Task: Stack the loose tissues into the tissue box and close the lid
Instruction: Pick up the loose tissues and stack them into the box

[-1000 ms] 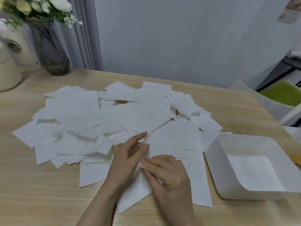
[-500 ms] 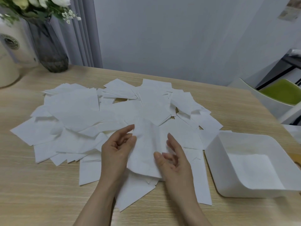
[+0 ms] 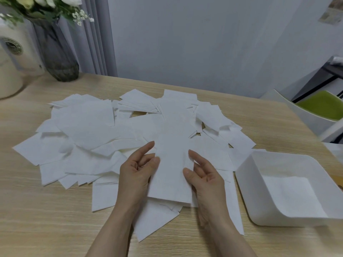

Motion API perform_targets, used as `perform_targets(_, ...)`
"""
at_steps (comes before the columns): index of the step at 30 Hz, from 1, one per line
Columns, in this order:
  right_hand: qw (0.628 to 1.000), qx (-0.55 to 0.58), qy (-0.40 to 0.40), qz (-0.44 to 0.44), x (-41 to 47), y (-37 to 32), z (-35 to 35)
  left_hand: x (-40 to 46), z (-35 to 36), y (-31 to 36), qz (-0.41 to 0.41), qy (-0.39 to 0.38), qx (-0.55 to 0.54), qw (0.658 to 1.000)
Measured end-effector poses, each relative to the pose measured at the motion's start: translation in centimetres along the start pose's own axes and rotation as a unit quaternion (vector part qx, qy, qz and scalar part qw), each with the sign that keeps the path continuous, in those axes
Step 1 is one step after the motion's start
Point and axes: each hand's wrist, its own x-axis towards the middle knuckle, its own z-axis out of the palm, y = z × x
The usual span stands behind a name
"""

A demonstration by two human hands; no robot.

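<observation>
Wooden table; tissue between hands.

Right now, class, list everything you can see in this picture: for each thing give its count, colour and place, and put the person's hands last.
Loose paper tissues: many, white, spread overlapping across the table's middle.
Held tissue: one, white, lifted between both hands above the pile.
Open plastic tissue box: one, white, at the table's right; white tissue lies flat inside.
Wooden table: one, light tan, under everything.
Dark glass vase: one, grey, far left, with white flowers.
Cream rounded object: one, far left edge, what it is unclear.
Chair: one, white with green seat, far right.
Left hand: grips the tissue's left edge.
Right hand: grips its right edge.
</observation>
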Motion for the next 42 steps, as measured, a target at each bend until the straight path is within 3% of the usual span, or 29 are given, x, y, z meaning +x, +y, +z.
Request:
perform_targets(7, 0.994, -0.090, 0.002, -0.065, 0.4, 0.1, 0.1, 0.1, -0.1, -0.1, -0.039, -0.023, 0.005, 0.999)
perform_targets(14, 0.985, -0.139, -0.054, -0.090, 0.6, -0.7, 0.3, 0.0, -0.2, -0.2, -0.036, -0.030, 0.021, 0.999)
perform_targets(17, 0.983, -0.145, -0.037, -0.104, 1.2, -0.8, -0.2, 0.1, -0.2, -0.2, -0.024, 0.003, 0.027, 0.999)
perform_targets(21, 0.925, -0.348, 0.023, -0.151, 2.7, -1.3, -2.6, 0.4, -0.7, -0.2, 0.001, 0.084, 0.019, 0.996)
perform_targets(25, 0.824, -0.543, -0.044, -0.154, 3.5, -1.1, -4.5, 0.6, -0.7, -0.2, 0.006, 0.104, 0.029, 0.994)
perform_targets(28, 0.772, -0.609, -0.066, -0.171, 3.9, -0.3, -4.6, 0.8, -0.7, -0.4, 0.009, 0.117, 0.035, 0.992)
perform_targets(33, 0.744, -0.626, -0.033, -0.232, 4.5, 0.6, -4.4, 0.6, -0.5, -0.2, 0.003, 0.107, 0.053, 0.993)
perform_targets(38, 0.791, -0.557, -0.015, -0.254, 4.4, 0.4, -5.1, 0.7, -0.5, -0.3, 0.001, 0.104, 0.055, 0.993)
perform_targets(42, 0.750, -0.572, 0.010, -0.330, 3.8, -0.1, -5.5, 0.8, -0.6, -0.4, 0.003, 0.110, 0.060, 0.992)
